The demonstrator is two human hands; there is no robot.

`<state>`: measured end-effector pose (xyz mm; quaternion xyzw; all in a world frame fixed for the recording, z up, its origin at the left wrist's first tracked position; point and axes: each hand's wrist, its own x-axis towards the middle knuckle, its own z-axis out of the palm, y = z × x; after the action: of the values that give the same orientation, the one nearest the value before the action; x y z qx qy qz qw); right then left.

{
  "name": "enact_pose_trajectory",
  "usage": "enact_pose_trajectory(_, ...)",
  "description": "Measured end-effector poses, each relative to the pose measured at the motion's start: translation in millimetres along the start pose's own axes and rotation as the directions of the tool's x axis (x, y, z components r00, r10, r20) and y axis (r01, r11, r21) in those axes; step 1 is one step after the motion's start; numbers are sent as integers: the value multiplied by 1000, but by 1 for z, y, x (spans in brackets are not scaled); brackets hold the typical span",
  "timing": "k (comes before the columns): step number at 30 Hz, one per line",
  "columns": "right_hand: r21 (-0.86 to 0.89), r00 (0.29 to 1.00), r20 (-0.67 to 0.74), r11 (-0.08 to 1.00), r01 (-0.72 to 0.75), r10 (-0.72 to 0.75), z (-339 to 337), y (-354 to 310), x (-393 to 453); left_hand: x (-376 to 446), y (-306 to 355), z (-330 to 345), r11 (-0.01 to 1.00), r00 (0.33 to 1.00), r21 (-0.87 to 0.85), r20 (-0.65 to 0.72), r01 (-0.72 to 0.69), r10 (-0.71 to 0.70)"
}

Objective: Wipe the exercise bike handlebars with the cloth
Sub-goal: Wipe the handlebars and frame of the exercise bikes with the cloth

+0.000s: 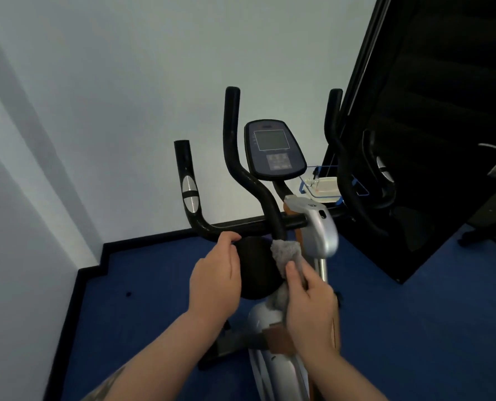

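The exercise bike stands in front of me with black handlebars [249, 180] curving up on both sides of a console [273, 150]. My left hand [216, 273] rests its fingers over the horizontal black bar near the left bend. My right hand [309, 302] is closed on a grey cloth [287, 253], whose top end presses against the base of the inner left handlebar tube, where it meets the crossbar. A short left grip [189, 192] with a silver sensor plate rises further left. The right handlebars [339, 157] stand against a dark panel.
White walls close in on the left and behind the bike. A tall black panel [432, 140] leans at the right. A clear plastic container with blue clips [325, 188] sits on the blue floor [142, 285] behind the bike. The silver frame [322, 230] runs down between my arms.
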<state>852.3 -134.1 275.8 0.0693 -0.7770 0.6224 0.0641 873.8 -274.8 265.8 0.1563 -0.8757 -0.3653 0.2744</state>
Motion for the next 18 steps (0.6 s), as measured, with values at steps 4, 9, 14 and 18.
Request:
enact_pose_trajectory(4,219,998,-1,974,-56,58,8,-19,16,-1,1,2,999,999,-30,15,43,-42)
enact_pose_trajectory(9,305,984,-72,943,-133,162,1,1,-19,-4,4,2,995,998,-69,7,68,-68)
enact_pose_trajectory(14,252,994,-79,966,-54,76,9,-7,12,-5,5,3,992,995,-74,11,97,-97)
enact_pose_trajectory(18,230,992,-127,973,5,25,17,7,-3,-6,7,2,992,995,-76,-12,96,-97)
